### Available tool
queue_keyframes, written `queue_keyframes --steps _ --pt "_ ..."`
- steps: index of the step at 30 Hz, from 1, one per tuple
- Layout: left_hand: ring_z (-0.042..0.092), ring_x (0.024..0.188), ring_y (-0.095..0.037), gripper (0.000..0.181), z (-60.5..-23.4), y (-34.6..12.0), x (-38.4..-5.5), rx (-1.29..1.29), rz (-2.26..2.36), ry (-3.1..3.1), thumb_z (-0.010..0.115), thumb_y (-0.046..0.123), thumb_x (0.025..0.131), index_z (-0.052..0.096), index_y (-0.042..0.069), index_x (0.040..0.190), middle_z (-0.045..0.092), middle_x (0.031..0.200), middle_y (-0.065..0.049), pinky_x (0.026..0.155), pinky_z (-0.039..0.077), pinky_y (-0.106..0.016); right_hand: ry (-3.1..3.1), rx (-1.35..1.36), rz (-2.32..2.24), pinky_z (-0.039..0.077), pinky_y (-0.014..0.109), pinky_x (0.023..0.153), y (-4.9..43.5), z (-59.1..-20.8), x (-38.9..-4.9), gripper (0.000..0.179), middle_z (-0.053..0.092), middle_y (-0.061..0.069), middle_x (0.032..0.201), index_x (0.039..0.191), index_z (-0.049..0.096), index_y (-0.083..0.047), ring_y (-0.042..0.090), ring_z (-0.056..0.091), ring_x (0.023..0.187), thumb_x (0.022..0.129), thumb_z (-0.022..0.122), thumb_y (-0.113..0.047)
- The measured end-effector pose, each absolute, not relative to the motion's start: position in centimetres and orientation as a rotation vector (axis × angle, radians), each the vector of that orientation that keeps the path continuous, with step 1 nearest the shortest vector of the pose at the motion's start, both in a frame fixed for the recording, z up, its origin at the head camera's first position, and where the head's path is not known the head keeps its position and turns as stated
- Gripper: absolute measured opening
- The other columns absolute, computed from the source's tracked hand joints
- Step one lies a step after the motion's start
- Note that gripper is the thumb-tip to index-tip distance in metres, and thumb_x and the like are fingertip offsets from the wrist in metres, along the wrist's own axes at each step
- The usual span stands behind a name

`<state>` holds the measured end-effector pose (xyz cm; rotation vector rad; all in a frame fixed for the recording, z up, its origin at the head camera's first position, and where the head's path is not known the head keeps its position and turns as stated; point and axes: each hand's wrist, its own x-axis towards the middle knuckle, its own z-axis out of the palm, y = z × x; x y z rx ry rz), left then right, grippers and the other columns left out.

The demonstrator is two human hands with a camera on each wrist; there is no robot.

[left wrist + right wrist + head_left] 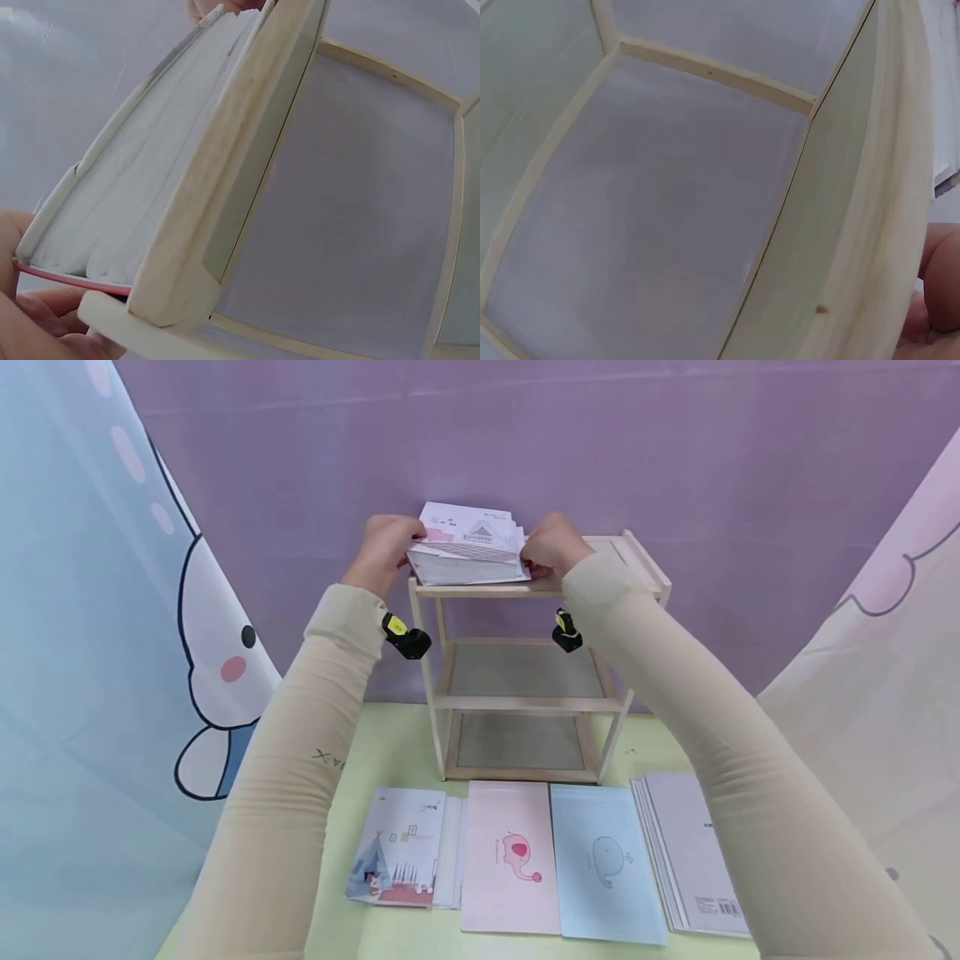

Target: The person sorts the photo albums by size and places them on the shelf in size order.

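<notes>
L hand [37, 326] grips nr end of bk stack [142, 165], wooden rack [225, 146] just beside hand; R hand [204, 9] at stack's far end.

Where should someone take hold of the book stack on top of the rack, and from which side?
Probably by its left and right ends, from both sides at once. The book stack is thick and layered, and its underside lies against the rack, so the ends look easiest to reach.
</notes>
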<state>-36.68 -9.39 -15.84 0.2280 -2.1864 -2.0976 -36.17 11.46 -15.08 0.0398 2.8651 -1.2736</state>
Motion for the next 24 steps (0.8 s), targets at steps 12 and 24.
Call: queue_keyframes --steps 12,24 --pt "0.056 0.088 -0.011 0.025 -15.95 -9.22 -36.64 0.195 -2.048 -2.169 0.055 0.006 0.086 0.062 0.0 0.109 0.059 0.112 -0.004 0.073 0.045 -0.021 2.889 0.038 -1.196 0.046 0.017 0.045 11.36 -14.81 -35.71 0.012 0.051 -0.002 0.048 0.073 0.057 -0.002 0.007 0.051 0.04 0.084 0.053 0.0" --pt "0.057 0.086 -0.01 0.031 -16.04 -9.59 -36.39 0.218 -2.095 -2.114 0.055 0.005 0.084 0.064 0.0 0.114 0.062 0.112 -0.005 0.074 0.047 -0.021 2.89 -0.07 -1.162 0.051 0.017 0.053 12.02 -14.6 -35.57 0.012 0.055 -0.003 0.052 0.074 0.062 -0.002 0.006 0.055 0.046 0.084 0.055 -0.002"
